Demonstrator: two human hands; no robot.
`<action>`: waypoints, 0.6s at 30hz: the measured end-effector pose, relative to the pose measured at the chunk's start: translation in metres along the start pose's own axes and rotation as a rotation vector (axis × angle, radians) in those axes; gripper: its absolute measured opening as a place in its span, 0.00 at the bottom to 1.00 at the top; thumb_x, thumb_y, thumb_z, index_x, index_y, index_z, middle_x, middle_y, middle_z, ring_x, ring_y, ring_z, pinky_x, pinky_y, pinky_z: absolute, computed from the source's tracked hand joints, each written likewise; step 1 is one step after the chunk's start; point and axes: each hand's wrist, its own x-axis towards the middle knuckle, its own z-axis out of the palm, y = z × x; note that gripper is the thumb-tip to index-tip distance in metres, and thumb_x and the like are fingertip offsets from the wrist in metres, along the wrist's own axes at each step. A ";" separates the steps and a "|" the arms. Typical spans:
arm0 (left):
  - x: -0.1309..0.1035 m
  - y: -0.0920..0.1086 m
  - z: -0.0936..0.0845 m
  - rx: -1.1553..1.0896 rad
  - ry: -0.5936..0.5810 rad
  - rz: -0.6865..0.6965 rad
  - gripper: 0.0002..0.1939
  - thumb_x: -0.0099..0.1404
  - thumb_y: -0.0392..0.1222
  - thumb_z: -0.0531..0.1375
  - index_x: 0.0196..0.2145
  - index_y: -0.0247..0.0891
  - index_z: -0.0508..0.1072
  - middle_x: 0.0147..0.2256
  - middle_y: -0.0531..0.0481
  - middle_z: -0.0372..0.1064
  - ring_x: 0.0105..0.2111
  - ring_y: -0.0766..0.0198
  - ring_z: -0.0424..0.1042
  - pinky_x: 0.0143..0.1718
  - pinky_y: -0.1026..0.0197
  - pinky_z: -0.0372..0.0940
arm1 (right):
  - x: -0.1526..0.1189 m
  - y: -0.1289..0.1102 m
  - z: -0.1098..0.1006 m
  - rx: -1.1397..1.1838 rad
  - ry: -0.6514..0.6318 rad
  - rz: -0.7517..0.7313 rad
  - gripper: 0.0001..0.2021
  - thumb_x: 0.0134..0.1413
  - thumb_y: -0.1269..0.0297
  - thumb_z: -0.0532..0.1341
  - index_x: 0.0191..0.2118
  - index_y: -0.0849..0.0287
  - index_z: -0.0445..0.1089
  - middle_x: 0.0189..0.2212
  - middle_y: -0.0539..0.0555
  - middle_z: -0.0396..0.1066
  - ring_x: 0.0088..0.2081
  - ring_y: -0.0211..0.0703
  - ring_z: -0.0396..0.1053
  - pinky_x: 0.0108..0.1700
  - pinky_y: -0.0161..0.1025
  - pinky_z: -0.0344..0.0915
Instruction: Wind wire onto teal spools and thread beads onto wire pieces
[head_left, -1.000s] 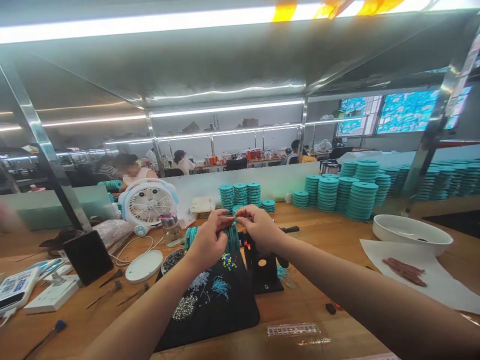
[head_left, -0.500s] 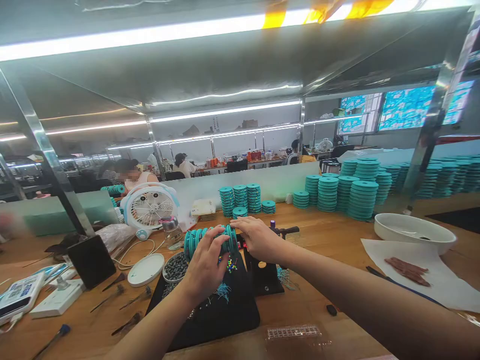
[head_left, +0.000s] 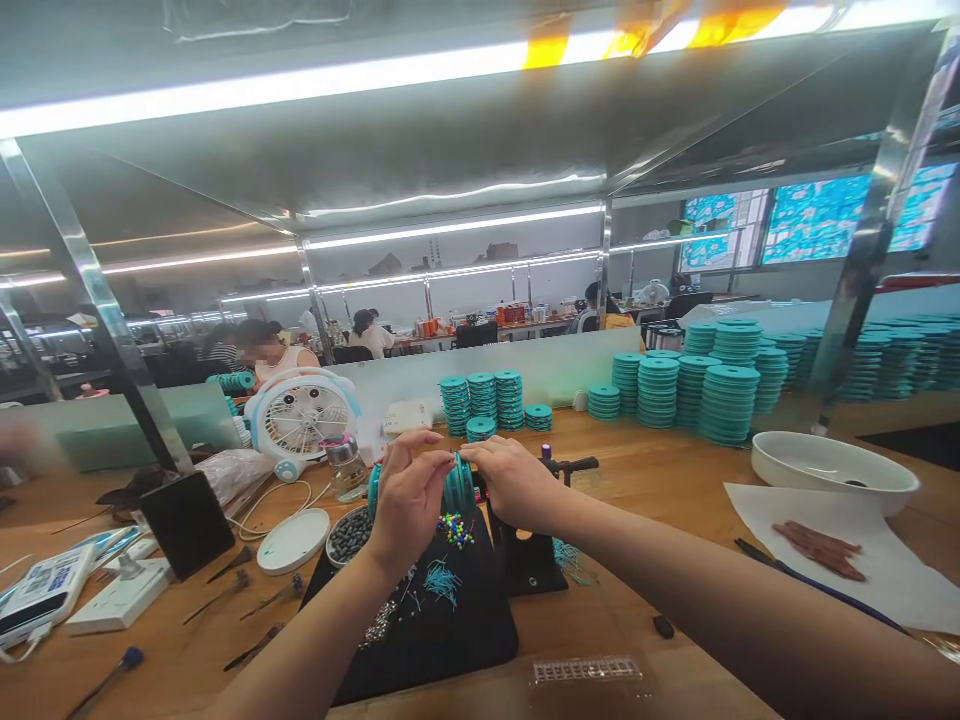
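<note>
A row of teal spools (head_left: 460, 486) lies on its side in front of a black stand (head_left: 529, 555). My left hand (head_left: 409, 490) is at the row, thumb and index finger pinched at its upper edge; what they hold is too small to make out. At the right end of the row is my right hand (head_left: 514, 480), its fingers closed together by the end spool. Below lies a black mat (head_left: 469, 630) with colourful pins (head_left: 457, 530), teal thread pieces (head_left: 442, 580) and small silvery parts (head_left: 380, 625). A bowl of dark beads (head_left: 349, 537) stands beside my left hand.
Stacks of teal spools (head_left: 727, 403) stand at the back. On the right are a white bowl (head_left: 832, 465) and white paper (head_left: 817, 510). At left are a fan (head_left: 304, 420), white lid (head_left: 293, 541), jar (head_left: 346, 468) and brushes (head_left: 97, 685). Other people sit beyond the divider.
My left hand has lifted from lying over the spools to a pinch at their top edge. My right hand has barely moved. More of the pins and thread pieces shows.
</note>
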 end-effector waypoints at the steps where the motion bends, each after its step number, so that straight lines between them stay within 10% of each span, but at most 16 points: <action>1: 0.003 0.001 -0.002 0.003 0.007 0.012 0.06 0.63 0.33 0.57 0.35 0.41 0.72 0.42 0.48 0.65 0.47 0.56 0.65 0.49 0.51 0.63 | -0.001 0.000 -0.001 -0.005 -0.002 -0.009 0.27 0.39 0.83 0.54 0.51 0.66 0.67 0.48 0.60 0.70 0.49 0.50 0.64 0.51 0.43 0.58; 11: -0.054 -0.012 0.004 0.132 -0.139 0.311 0.11 0.62 0.26 0.54 0.38 0.38 0.72 0.43 0.44 0.68 0.51 0.55 0.65 0.49 0.53 0.64 | -0.001 0.001 -0.001 -0.064 -0.015 -0.026 0.26 0.42 0.81 0.56 0.52 0.68 0.66 0.51 0.61 0.68 0.49 0.52 0.64 0.50 0.46 0.59; 18: -0.033 -0.023 0.001 -0.035 -0.248 0.184 0.09 0.64 0.31 0.54 0.38 0.39 0.72 0.47 0.45 0.70 0.51 0.57 0.66 0.54 0.49 0.60 | 0.005 -0.011 -0.017 -0.023 0.139 0.057 0.16 0.53 0.79 0.50 0.44 0.69 0.69 0.43 0.64 0.70 0.46 0.49 0.65 0.47 0.43 0.61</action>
